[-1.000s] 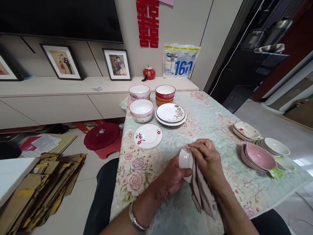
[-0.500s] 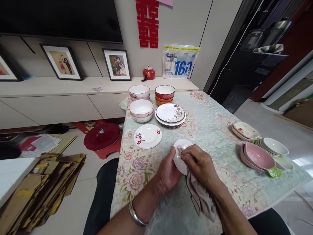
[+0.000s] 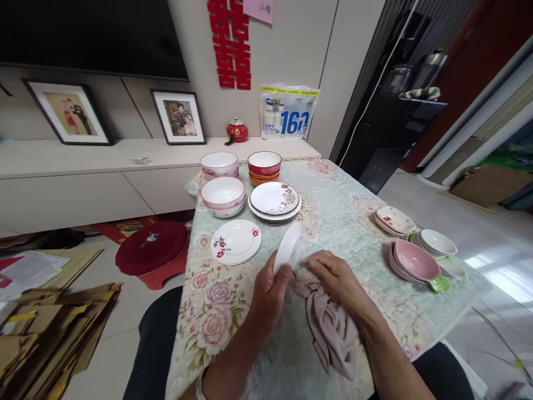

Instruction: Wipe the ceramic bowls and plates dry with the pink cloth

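My left hand grips a small white plate by its lower edge, tilted up so that its underside partly faces right. The plate is slightly blurred. My right hand, just right of the plate and apart from it, is closed on a greyish-pink cloth that hangs down over the tablecloth. Beyond my left hand lie white plates with red flowers. Behind them is a stack of larger plates with a brown floral pattern on the top one.
White red-rimmed bowls and red and orange bowls are stacked at the table's far end. To the right sit pink leaf-shaped bowls, small white bowls and square dishes. A red stool stands left of the table.
My left hand has turned the small plate from face up to nearly on edge. My right hand and the cloth have come away from its face. The whole view has shifted right.
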Tool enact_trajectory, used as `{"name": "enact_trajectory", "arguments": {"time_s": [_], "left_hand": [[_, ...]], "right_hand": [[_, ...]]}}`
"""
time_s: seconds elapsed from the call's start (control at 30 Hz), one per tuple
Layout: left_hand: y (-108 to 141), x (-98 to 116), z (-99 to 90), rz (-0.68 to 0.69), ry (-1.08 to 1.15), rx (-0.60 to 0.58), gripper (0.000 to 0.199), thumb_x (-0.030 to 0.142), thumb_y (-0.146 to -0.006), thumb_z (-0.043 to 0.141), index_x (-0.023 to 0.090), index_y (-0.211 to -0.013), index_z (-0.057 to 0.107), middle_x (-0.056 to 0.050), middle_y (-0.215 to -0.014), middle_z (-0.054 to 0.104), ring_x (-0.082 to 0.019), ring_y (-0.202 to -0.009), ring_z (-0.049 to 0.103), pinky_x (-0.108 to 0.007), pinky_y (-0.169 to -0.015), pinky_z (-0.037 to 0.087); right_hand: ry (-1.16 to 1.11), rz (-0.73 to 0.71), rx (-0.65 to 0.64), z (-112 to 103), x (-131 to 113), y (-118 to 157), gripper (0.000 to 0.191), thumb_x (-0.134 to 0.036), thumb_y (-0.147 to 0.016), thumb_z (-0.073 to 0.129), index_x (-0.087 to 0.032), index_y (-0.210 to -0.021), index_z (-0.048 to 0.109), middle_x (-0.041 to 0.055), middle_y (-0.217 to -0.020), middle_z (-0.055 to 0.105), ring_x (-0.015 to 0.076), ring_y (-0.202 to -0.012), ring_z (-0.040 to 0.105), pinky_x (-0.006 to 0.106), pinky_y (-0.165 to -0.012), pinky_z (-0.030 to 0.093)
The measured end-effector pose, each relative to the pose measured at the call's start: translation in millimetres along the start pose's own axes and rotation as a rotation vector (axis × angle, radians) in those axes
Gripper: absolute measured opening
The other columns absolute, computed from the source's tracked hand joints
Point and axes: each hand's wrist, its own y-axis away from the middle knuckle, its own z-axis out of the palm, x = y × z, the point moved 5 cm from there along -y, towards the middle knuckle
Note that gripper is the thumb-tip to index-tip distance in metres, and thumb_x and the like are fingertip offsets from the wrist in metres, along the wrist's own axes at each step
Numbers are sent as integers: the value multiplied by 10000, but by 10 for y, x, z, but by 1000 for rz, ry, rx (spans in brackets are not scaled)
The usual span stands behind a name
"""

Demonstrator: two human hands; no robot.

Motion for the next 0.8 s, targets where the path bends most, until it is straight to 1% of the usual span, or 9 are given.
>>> {"name": "enact_trajectory", "arguments": {"time_s": [0.03, 0.1, 0.17, 0.27, 0.4, 0.53, 0.6, 0.67, 0.8], "left_hand": [[12, 37, 21, 101, -172, -72, 395, 308, -962, 510, 229, -1340, 592, -82, -1317, 659, -254, -1235, 577, -378, -1055, 418], [61, 103, 94, 373, -443, -219, 444, 206, -959, 461, 249, -1392, 548, -85, -1403, 602, -247, -1310, 524, -401, -1105, 371], [112, 112, 156, 580, -673, -306, 516, 117, -937, 407, 266, -1419, 515, -70, -1405, 604, -241, -1358, 477, -433, -1133, 323], [133, 91, 186, 714, -923, -313, 580, 58, -910, 377, 292, -1425, 503, -30, -1396, 615, -231, -1392, 429, -448, -1166, 234], [149, 91, 218, 803, -1045, -302, 573, 54, -889, 406, 299, -1386, 548, -2, -1385, 625, -246, -1414, 392, -461, -1196, 133], [194, 96, 284, 825, -1082, -283, 540, 51, -892, 418, 278, -1356, 577, -43, -1496, 513, -314, -1477, 273, -581, -1183, 109], [228, 93, 323, 808, -1079, -298, 551, 56, -896, 423, 267, -1393, 537, -70, -1554, 430, -336, -1497, 213, -623, -1169, 129], [266, 72, 365, 786, -1074, -355, 581, 43, -885, 424, 252, -1422, 503, -88, -1581, 380, -336, -1505, 186, -620, -1167, 167], [321, -26, 421, 725, -1046, -487, 626, -9, -815, 422, 205, -1393, 532, -122, -1564, 399, -329, -1487, 249, -584, -1147, 282]], "right_hand": [[-70, 38, 85, -36, 45, -9, 363, -503, -931, 538, -211, -802, 711, 39, -840, 689, 197, -845, 608, 312, -802, 457], [-285, 135, 162, -66, 153, -13, 452, -584, -915, 515, -193, -775, 695, 39, -755, 675, 180, -734, 594, 298, -710, 465], [-547, 245, 131, -40, 248, -2, 538, -661, -881, 510, -184, -664, 634, 7, -560, 579, 138, -533, 501, 261, -536, 411], [-844, 382, 73, -2, 306, 37, 506, -658, -800, 632, -177, -650, 591, -47, -454, 469, 77, -392, 353, 211, -401, 289], [-896, 436, 25, -1, 285, 69, 378, -501, -713, 779, -148, -739, 644, -47, -475, 516, 62, -366, 373, 191, -368, 302], [-898, 461, 50, -6, 323, 56, 291, -371, -680, 812, -126, -754, 673, -27, -502, 579, 63, -365, 428, 179, -360, 333], [-907, 459, 119, -50, 380, 35, 289, -354, -670, 818, -114, -733, 668, -21, -496, 587, 52, -348, 426, 166, -341, 323], [-920, 453, 229, -137, 463, 21, 300, -357, -677, 814, -106, -734, 660, -15, -492, 594, 43, -331, 422, 154, -322, 321], [-943, 443, 537, -382, 685, 42, 269, -318, -685, 801, -135, -741, 612, -31, -486, 601, 47, -322, 453, 145, -313, 373]]}}
